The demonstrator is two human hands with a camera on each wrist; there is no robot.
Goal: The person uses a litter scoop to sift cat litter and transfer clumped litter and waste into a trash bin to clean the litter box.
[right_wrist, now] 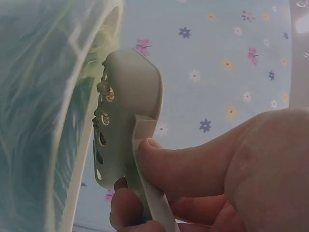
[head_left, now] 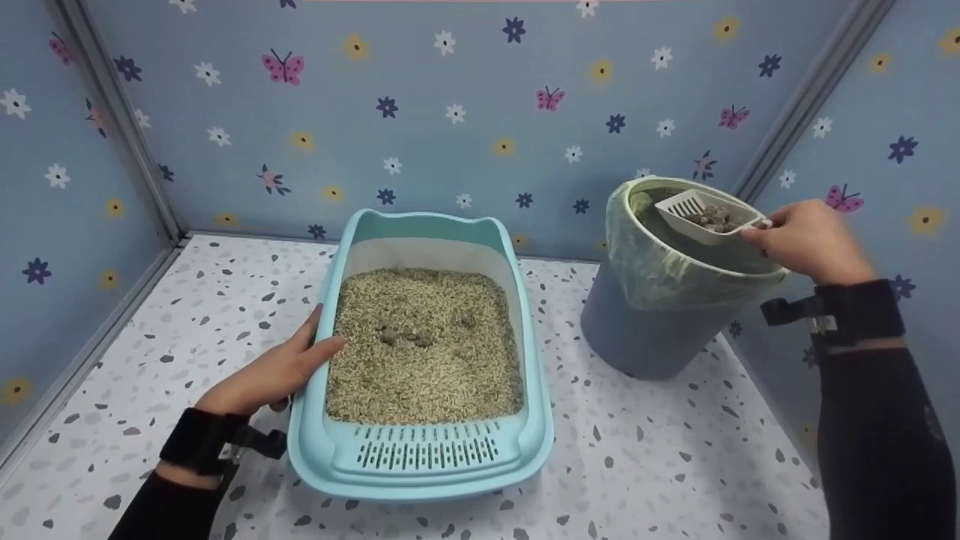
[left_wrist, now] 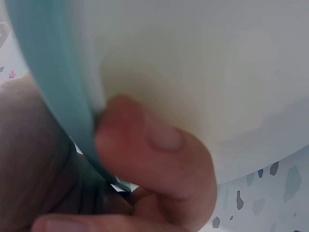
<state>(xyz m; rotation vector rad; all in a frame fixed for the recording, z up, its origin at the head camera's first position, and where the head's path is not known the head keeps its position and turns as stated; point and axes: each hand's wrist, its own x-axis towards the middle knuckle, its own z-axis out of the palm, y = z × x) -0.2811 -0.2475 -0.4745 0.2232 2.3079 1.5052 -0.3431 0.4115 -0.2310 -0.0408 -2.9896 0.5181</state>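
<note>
White plastic scoop [right_wrist: 123,108] hangs over the mouth of the bin [head_left: 637,334] at far right, its handle pinched by the R hand [head_left: 814,240], thumb on one side, fingers on the other. Scoop lies L & slightly far of that hand, long axis approx. L-R, handle end at R by the rim; R hand is much the nearer one. Whether the scoop touches the bin's inside, can't tell.

It carries greyish lumps [head_left: 716,219]. Bin is blue-grey w/ a thin yellowish bag [head_left: 660,279] folded out over its rim. L of it sits the blue tray [head_left: 420,489], long axis near-far, holding tan litter [head_left: 427,390] w/ a few dark clumps [head_left: 409,337] on top, approx. mid. L hand [head_left: 274,367] grips the tray's L rim, thumb over the edge, other fingers outside, i.e. well apart from the scoop.
</note>
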